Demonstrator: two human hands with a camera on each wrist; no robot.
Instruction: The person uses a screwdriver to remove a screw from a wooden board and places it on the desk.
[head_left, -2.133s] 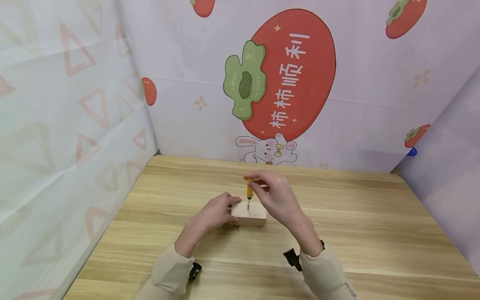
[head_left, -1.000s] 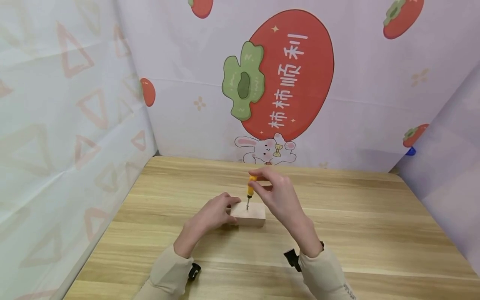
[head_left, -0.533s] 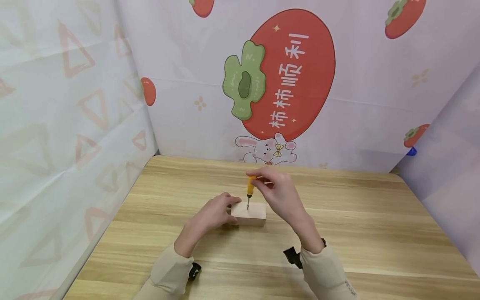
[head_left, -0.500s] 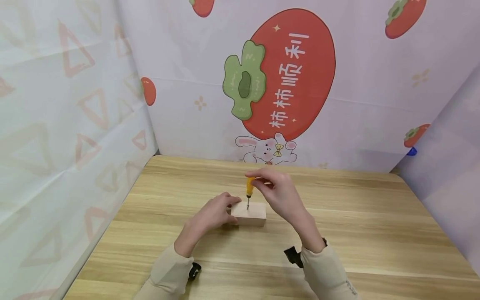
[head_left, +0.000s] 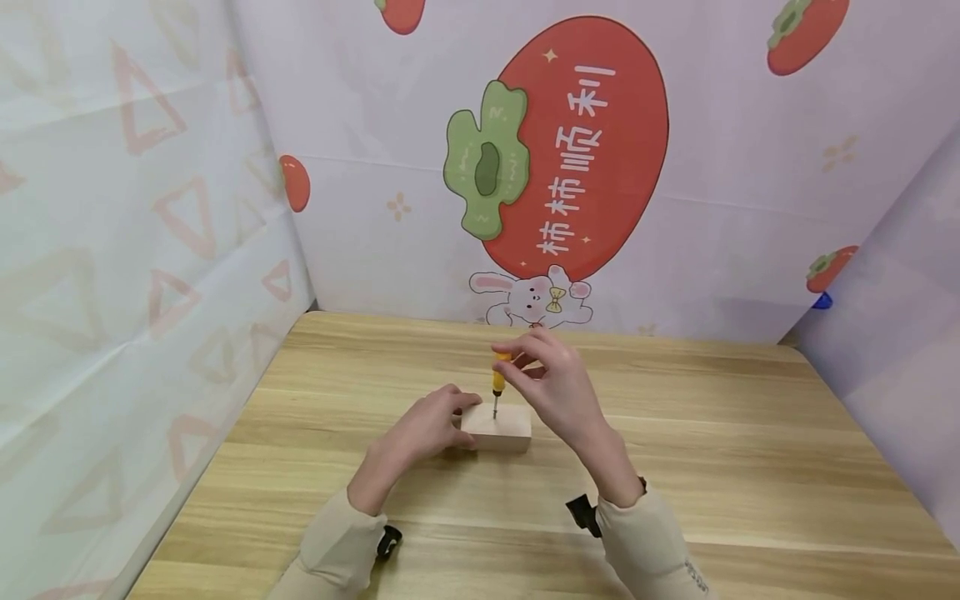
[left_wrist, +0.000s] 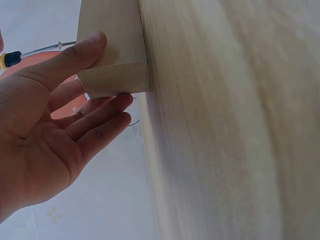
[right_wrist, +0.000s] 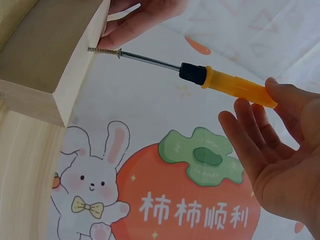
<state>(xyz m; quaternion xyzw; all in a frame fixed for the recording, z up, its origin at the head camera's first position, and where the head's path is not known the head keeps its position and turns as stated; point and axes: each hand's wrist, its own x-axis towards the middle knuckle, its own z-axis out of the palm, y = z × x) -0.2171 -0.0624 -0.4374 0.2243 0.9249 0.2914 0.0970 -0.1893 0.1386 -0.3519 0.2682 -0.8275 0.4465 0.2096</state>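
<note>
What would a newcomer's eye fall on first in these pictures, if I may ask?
Probably the big red fruit printed on the backdrop behind the table, with a white rabbit just below it. Next would come the yellow screwdriver, held nearly upright in the right hand, its tip at the head of a screw in the block. The left hand grips the block's left end.

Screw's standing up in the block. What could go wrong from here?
The screwdriver might slip off the screw: the right hand holds only its top end.
The screw might lean, as much of it stands out of the wooden block.
The block could twist, since the left hand grips just one end.
</note>
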